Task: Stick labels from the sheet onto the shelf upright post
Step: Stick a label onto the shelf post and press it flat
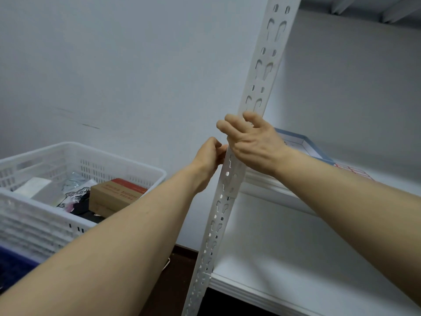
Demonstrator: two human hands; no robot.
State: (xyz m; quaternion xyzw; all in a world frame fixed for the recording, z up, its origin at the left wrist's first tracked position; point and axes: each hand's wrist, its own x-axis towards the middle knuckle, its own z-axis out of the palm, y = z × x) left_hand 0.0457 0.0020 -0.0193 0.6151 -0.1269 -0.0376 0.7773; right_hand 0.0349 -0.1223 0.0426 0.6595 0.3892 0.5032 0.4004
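Note:
The white slotted shelf upright post (259,71) runs slantwise from the top right down to the bottom middle. My right hand (252,142) lies across the post's front, fingers curled over its left edge. Just below it, my left hand (210,157) is closed, fingertips pinching the post's left edge. Any label under the hands is hidden, and I make out none on the bare post. A sheet with red-outlined labels (356,173) lies on the shelf board behind my right forearm.
A white plastic basket (127,165) with a brown box (116,193) and packets stands at the left. White shelf boards (296,258) extend right of the post. A blue-edged tray (305,142) sits on the upper board by the wall.

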